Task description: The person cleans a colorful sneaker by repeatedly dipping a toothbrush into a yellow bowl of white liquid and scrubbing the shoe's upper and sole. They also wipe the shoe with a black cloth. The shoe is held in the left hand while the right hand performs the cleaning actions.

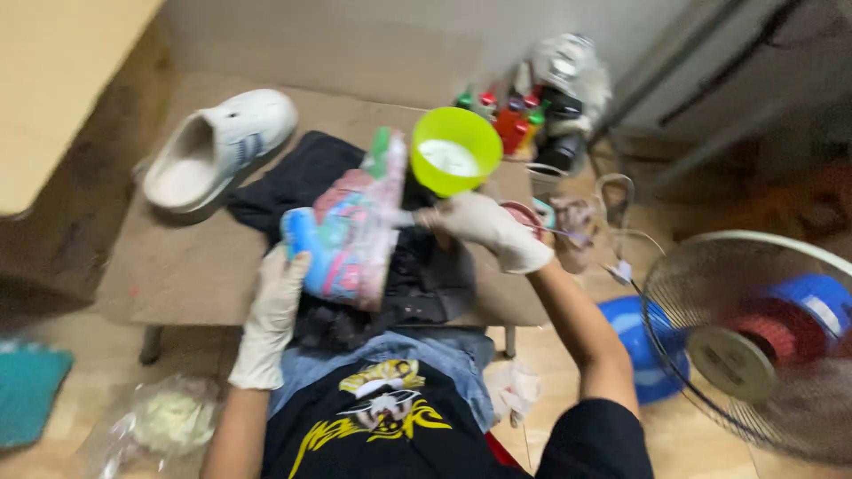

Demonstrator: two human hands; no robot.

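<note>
Both my hands wear pale latex gloves. My left hand [271,312] holds the lower edge of a shoe painted in blue, pink and green [348,232], which sits tilted over a black cloth [426,275] on a low table [177,266]. My right hand [484,226] is closed at the shoe's right side, fingers pinched as if on a small tool, though blur hides what it grips. A lime-green bowl [454,151] with white liquid stands just behind the shoe.
A plain white shoe [217,146] lies at the table's back left. Several small paint bottles [515,111] stand behind the bowl. A floor fan [763,341] stands at the right, a blue lid [643,341] beside it. A plastic bag [164,421] lies on the floor at left.
</note>
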